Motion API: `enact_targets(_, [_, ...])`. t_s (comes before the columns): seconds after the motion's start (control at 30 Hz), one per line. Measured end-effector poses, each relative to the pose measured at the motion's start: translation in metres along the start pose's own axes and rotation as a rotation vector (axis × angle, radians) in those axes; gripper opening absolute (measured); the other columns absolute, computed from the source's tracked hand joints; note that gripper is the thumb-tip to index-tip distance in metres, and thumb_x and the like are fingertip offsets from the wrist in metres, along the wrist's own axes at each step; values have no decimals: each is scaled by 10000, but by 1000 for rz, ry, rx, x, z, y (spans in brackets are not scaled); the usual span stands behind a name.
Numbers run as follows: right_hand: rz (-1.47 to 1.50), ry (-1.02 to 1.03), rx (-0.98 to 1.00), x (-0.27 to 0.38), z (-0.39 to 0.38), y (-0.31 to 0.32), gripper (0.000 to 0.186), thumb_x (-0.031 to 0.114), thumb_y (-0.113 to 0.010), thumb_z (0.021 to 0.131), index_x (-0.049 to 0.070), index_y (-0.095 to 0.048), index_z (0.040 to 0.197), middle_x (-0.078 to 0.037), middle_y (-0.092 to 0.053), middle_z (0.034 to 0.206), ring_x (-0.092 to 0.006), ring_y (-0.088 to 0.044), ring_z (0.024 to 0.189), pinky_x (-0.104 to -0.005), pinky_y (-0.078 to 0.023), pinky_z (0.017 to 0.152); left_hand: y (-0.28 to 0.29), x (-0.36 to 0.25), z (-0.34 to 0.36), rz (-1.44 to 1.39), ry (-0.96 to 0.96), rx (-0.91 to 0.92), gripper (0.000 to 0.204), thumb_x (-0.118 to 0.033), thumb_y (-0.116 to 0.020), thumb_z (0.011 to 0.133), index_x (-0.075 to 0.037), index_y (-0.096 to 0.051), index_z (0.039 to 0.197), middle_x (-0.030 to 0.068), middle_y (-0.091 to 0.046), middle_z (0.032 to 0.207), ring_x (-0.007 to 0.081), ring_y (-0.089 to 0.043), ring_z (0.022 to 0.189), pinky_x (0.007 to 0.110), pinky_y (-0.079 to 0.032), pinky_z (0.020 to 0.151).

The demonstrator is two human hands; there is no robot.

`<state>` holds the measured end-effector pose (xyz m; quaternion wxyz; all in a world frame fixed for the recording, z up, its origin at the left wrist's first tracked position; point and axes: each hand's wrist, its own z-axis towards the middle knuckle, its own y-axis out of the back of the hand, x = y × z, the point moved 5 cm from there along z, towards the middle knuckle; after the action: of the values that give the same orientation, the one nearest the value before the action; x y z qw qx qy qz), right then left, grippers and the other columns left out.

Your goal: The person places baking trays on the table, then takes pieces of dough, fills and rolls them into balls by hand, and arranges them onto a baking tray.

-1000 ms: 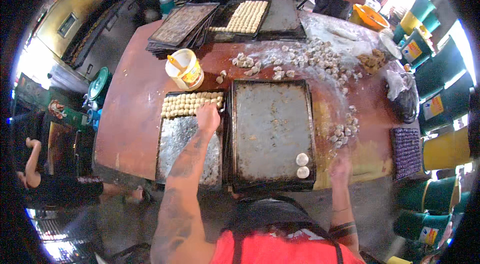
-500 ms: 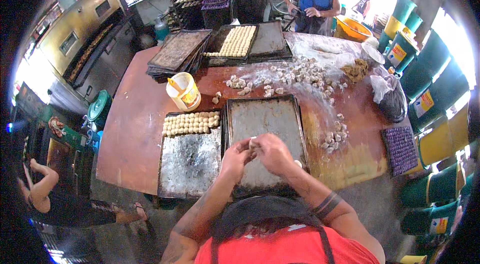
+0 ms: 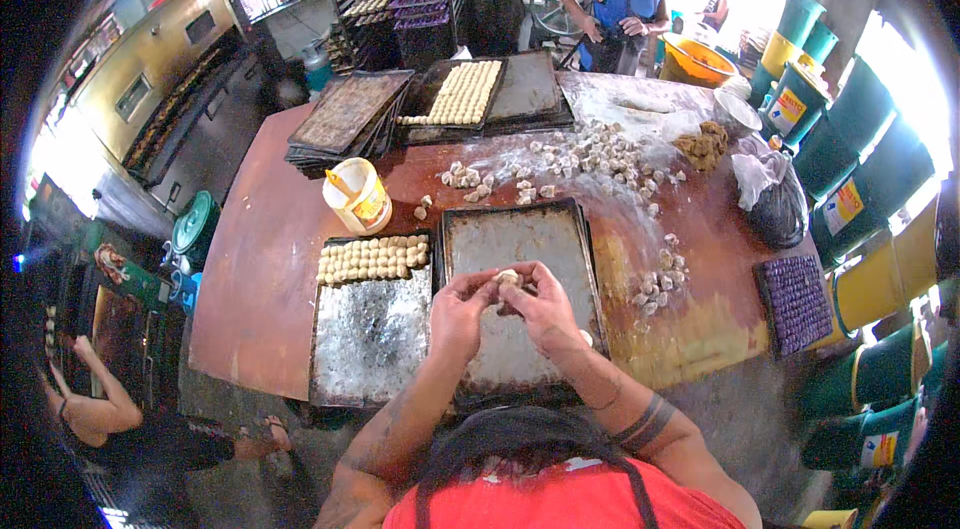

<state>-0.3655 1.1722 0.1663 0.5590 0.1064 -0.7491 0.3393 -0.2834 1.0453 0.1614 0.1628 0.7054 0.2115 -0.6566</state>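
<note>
Above an empty dark baking tray [image 3: 515,239], my left hand [image 3: 462,309] and my right hand [image 3: 540,307] meet, fingers closed together on a small piece of dough [image 3: 508,277]. Part of the dough is hidden by my fingers. To the left, another tray [image 3: 370,329] carries rows of dough balls [image 3: 372,259] across its far end, its near part bare metal. A pale dough piece [image 3: 585,338] shows beside my right wrist. Flour-dusted dough pieces [image 3: 600,151] lie scattered farther off, with a smaller group [image 3: 660,284] to the right.
A white and yellow tub [image 3: 357,197] stands behind the left tray. Stacked trays [image 3: 350,114], a filled dough tray [image 3: 465,94] and a brown lump [image 3: 703,144] occupy the far side. A purple tray [image 3: 793,301] sits at the right edge. One person [image 3: 620,9] stands opposite; another [image 3: 130,419] is at left.
My fingers have turned around the dough piece, and my right hand has shifted slightly lower. The view has tilted a little. The person at left has moved their arm.
</note>
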Motion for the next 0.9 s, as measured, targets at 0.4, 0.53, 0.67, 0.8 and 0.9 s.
enact_targets(0.4, [-1041,769,-40,60,-24,-4,369,172,-826,837,114,-719,1186,-111,-675,1355,-358,-613,1277,-480,-498,1078,-11,1,19,-397,316,129,418,-106,-773,925,43,-613,1280,85,-706,1098,198,-701,982,335,-581,863])
enact_targets(0.53, [-996,721,259,65,-14,2,363,145,-906,718,92,-640,960,-96,-703,1313,-375,-578,1318,-494,-477,1082,-48,3,6,-602,199,487,459,-172,-814,893,-5,-627,1278,78,-685,1183,216,-674,1109,369,-558,936])
enact_targets(0.67, [-993,841,142,66,-16,21,285,67,-842,697,76,-630,887,-77,-724,1154,-295,-647,1159,-428,-512,1006,-81,21,-2,-760,339,585,615,-308,-814,897,-34,-555,1383,69,-623,1318,218,-625,1193,394,-557,963])
enact_targets(0.8, [-653,552,-123,29,-26,44,290,-20,-785,755,72,-630,982,-84,-661,1126,-165,-623,1100,-324,-512,937,-87,30,1,-757,360,521,465,-204,-786,928,-65,-616,1337,48,-679,1246,206,-666,1130,375,-561,939])
enact_targets(0.9, [-281,129,-178,-8,-32,69,324,58,-799,885,32,-669,1180,-85,-676,1156,-142,-649,1040,-326,-557,931,-80,46,3,-509,400,258,441,-124,-723,971,-38,-595,1383,77,-721,1188,212,-703,1035,349,-567,893])
